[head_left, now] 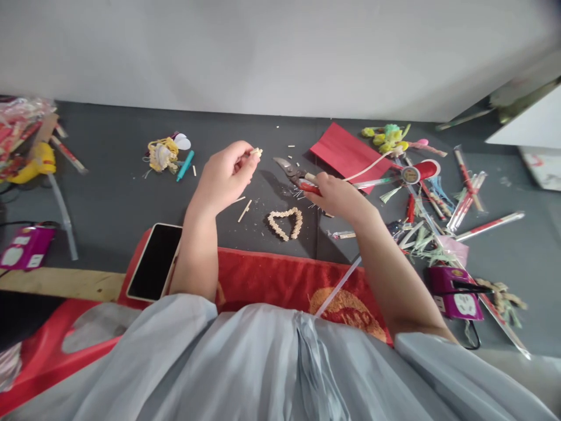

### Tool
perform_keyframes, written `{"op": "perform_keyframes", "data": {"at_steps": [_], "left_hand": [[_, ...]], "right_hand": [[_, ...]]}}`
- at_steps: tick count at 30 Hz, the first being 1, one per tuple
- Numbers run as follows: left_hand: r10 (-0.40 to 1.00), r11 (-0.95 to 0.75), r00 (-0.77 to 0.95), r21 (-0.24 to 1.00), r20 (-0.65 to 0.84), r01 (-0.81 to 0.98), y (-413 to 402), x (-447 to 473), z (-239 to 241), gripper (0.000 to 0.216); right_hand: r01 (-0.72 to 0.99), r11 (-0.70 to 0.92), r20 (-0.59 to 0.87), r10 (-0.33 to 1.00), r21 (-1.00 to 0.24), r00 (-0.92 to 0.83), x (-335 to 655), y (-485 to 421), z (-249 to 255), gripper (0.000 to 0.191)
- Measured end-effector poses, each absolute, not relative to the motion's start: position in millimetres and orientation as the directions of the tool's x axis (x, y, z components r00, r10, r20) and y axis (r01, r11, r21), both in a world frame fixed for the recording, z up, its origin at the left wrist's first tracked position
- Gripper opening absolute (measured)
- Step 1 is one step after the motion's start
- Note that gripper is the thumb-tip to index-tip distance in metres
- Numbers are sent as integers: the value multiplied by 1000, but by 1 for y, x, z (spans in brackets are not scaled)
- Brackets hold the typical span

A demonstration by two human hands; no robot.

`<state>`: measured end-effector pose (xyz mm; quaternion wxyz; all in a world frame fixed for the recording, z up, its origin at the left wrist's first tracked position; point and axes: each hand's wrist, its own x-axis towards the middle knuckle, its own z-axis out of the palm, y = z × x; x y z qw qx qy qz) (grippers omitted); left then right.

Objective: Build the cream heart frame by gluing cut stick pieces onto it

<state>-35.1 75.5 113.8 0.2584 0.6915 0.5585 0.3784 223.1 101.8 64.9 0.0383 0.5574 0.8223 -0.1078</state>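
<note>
Stick piece [256,152] pinched in grip of raised left hand [225,175], right hand [337,196] apparently clenched around shears [289,171]

Both forearms bare, elbows bent, reaching fwd and angling inward. L hand [228,175] held higher, wrist bent, thumb & index tips pinched together, other fingers curled. R hand [337,196] lower, back of hand up, fingers wrapped in a closed grip, prob. firm. Hands near, not touching.

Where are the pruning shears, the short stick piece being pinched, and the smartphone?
pruning shears [287,168], head view, on the metal blades.
short stick piece [256,152], head view, on its exposed end.
smartphone [154,262], head view, middle of the dark screen.
</note>
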Motion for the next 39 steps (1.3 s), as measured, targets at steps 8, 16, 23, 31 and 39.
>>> {"op": "perform_keyframes", "data": {"at_steps": [8,16,23,31,39], "left_hand": [[973,-232,126,802,195,551,77,-43,114,18],[940,-288,295,858,170,424,76,-36,117,24],[916,-304,370,873,158,382,68,-24,125,23],[889,-347,420,869,184,353,59,-9,128,31],[878,-395,435,820,202,416,52,-2,131,27]], "right_hand": [[887,461,-250,858,-11,-449,191,118,42,48],[884,467,-184,869,-1,-459,183,123,42,44],[660,519,314,855,-543,-414,190,98,81,24],[466,606,569,788,-645,-236,189,53,115,17],[492,597,588,785,-634,-196,191,47,116,15]]}}
